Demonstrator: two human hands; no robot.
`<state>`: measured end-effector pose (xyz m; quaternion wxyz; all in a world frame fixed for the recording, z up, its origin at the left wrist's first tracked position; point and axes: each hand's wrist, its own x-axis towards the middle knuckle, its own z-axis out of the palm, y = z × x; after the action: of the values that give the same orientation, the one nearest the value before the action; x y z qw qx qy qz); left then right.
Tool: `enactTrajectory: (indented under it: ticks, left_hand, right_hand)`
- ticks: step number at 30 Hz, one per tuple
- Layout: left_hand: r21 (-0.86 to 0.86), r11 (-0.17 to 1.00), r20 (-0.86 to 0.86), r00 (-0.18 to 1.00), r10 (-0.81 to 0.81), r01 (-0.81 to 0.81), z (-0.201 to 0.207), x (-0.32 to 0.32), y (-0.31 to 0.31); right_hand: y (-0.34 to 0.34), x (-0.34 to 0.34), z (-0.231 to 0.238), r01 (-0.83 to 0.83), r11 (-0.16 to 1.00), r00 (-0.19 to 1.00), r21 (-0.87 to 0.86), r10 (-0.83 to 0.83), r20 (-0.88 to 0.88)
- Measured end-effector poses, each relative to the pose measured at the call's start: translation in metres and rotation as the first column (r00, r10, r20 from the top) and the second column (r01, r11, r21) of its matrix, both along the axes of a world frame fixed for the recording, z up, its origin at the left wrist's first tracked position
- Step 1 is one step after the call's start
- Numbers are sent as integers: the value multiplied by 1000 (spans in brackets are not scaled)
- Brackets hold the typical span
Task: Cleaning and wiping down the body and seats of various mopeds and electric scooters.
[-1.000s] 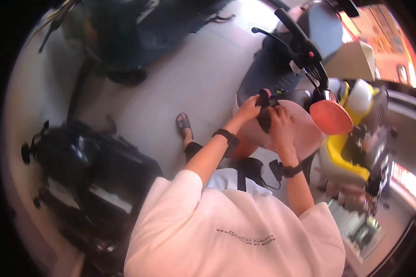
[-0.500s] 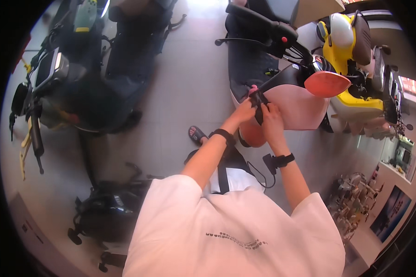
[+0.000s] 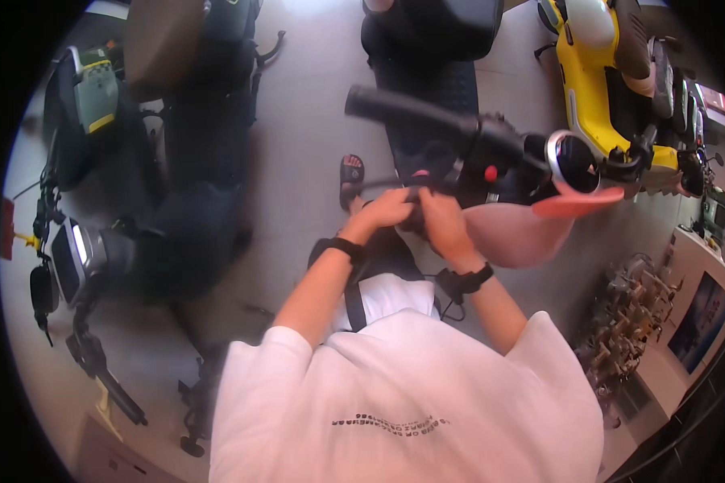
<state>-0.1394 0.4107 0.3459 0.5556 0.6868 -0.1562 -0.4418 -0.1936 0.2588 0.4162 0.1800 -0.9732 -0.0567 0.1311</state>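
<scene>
My left hand [image 3: 388, 209] and my right hand [image 3: 445, 224] are close together beside a scooter, fingers closed on a small dark thing [image 3: 415, 196]. Its kind I cannot make out, since the fingers cover most of it. A small pink spot [image 3: 421, 175] shows just beyond the fingertips. The scooter's pink front panel [image 3: 517, 233] lies right of my right hand. Above both hands reach its black handlebar grip [image 3: 407, 109], a red button [image 3: 490, 173] and a round display [image 3: 573, 163].
A yellow scooter [image 3: 584, 105] stands at the far right. Dark scooters [image 3: 193, 145] line the left side. Several small models [image 3: 628, 314] are at the lower right, near a framed picture [image 3: 701, 322]. My sandalled foot [image 3: 351, 179] rests on the grey tiled floor [image 3: 298, 105].
The pink scooter's handlebar and display now appear larger and lower in view. My hands have shifted left and slightly down, still together on the dark thing.
</scene>
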Motion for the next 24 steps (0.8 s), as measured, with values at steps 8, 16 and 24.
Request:
enactTrajectory:
  ticks: [8, 16, 24]
  left_hand:
    - [40, 885, -359, 820, 446, -464, -65, 115, 49]
    - [187, 982, -26, 999, 34, -28, -109, 176, 40]
    - [248, 950, 415, 866, -279, 188, -162, 236, -10]
  right_hand:
    - [7, 72, -89, 224, 957, 970, -186, -238, -58]
    - [20, 83, -173, 675, 735, 719, 69, -634, -286]
    - [29, 110, -194, 870, 480, 493, 115, -856, -157]
